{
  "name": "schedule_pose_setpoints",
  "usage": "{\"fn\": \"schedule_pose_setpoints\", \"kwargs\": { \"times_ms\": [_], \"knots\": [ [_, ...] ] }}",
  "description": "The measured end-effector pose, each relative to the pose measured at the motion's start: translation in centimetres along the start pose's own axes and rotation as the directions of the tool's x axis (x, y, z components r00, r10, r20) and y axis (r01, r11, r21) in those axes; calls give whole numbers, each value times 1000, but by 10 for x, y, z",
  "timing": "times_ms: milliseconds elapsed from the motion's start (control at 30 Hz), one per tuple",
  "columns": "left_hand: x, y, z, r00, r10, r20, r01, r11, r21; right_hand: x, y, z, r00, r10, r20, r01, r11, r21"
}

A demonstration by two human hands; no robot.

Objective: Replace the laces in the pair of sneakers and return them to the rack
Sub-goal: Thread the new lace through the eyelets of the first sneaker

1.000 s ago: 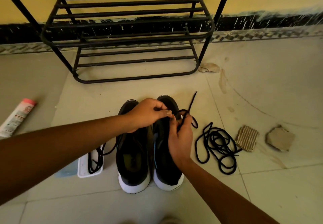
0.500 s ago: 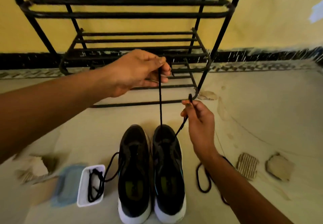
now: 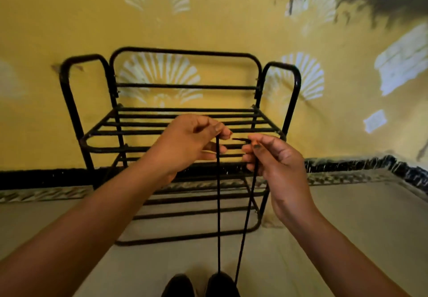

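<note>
Moved since half a second ago: both hands lifted higher, lace ends brought level. Left hand (image 3: 190, 141): fingers pinch one end of the thin black shoelace (image 3: 218, 204). Right hand (image 3: 278, 164): fingers pinch the other end. Strands run taut down to the pair of black sneakers (image 3: 222, 284), 6 o'clock, on the pale floor (image 3: 347, 227). Black metal-tube shoe rack (image 3: 185, 86): 12 o'clock.

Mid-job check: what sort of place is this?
Probably a room in a home, maybe an entryway: a black metal shoe rack stands against a yellow wall with white fan patterns, on a pale floor; the left hand and right hand pinch a lace from the sneakers.
</note>
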State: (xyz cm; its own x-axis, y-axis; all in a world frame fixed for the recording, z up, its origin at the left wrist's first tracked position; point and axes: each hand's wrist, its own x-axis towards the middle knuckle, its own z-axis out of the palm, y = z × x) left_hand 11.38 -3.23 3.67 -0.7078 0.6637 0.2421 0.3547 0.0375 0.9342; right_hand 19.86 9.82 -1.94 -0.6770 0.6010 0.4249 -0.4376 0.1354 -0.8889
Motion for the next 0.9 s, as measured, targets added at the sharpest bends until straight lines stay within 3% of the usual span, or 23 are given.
{"fn": "schedule_pose_setpoints", "kwargs": {
  "times_ms": [233, 567, 767, 900],
  "knots": [
    [1, 8, 5, 999, 30, -20, -30, 999, 39, 8, -21, 10, 999, -41, -14, 42, 997, 63],
    [3, 8, 4, 994, 39, -107, -33, 998, 53, -3, -9, 12, 989, -112, -100, 106, 992, -63],
    [2, 9, 11, 995, 69, -65, -69, 998, 11, -7, -2, 16, 985, -130, -115, 124, 991, -55],
    [4, 8, 14, 990, 132, -54, -127, 988, 93, -5, -1, 20, 976, -185, -118, 181, 982, -46]
  ]
}}
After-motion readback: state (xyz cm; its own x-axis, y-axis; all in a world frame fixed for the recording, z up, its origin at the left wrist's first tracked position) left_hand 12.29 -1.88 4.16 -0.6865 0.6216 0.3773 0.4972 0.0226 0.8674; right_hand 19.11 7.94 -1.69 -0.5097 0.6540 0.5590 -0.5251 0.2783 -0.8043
